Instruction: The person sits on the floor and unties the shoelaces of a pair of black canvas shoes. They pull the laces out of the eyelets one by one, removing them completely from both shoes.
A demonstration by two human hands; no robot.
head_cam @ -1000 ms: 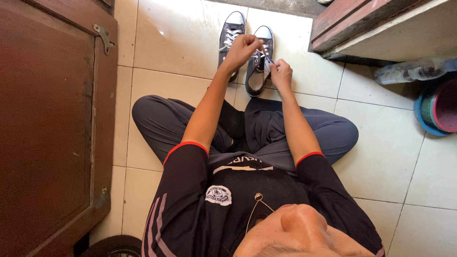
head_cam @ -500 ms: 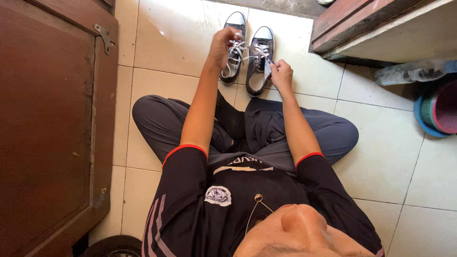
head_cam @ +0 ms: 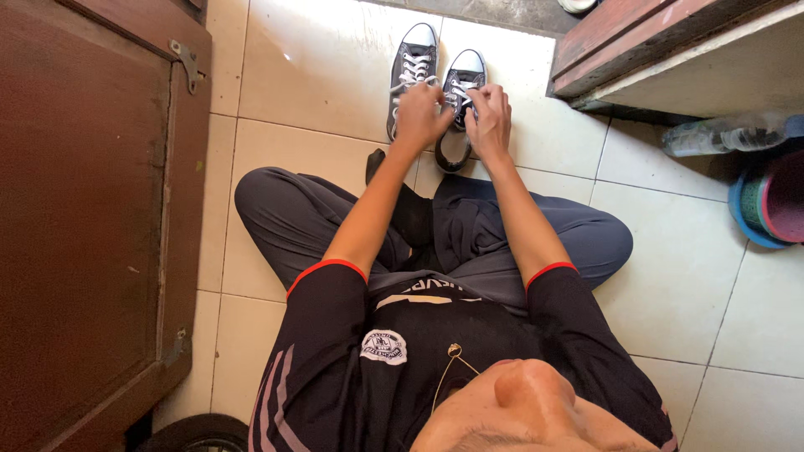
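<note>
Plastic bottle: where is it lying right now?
In the head view, far right, the plastic bottle lies on the floor tiles under the wooden ledge, beside stacked coloured bowls.

Two sneakers, the left sneaker (head_cam: 412,67) and the right sneaker (head_cam: 461,92), stood side by side at upper centre of the frame on the tiled floor (head_cam: 310,75). Just below them, the left hand (head_cam: 419,113) and right hand (head_cam: 488,113) met over the laces (head_cam: 452,88). A wooden door (head_cam: 92,209) filled the left edge; a bottle (head_cam: 712,134) lay at the right.

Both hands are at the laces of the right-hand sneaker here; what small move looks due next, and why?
Probably pull the white lace snug. The left hand and right hand sit close together over the right-hand sneaker, pinching its lace, and the heel end gapes open; the left-hand sneaker lies untouched.
</note>
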